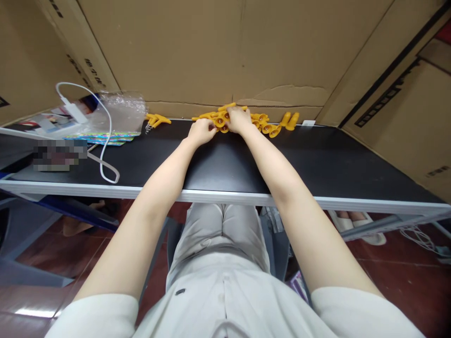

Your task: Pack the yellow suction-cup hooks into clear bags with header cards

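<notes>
Both arms reach to the back of the black tabletop point(225, 164), where a heap of small yellow pieces with cup-like ends point(220, 122) lies. My left hand point(202, 131) is at the heap's left side, its fingers curled at the nearest pieces; what they pinch is hidden. My right hand point(238, 119) comes down on the heap from the right with bent fingers, touching the yellow pieces; its grip is covered by the hand itself. More yellow cupped pieces point(270, 129) lie just right of it, and two stubby yellow pieces point(291, 121) stand farther right.
Yellow branched pieces with a small metal chain point(155, 120) lie to the left. Beyond them are clear plastic bags point(123, 108), colourful sheets point(105, 137) and a white cable point(111, 122). Cardboard walls point(197, 51) enclose the back and sides. A small white tag point(308, 123) lies at right.
</notes>
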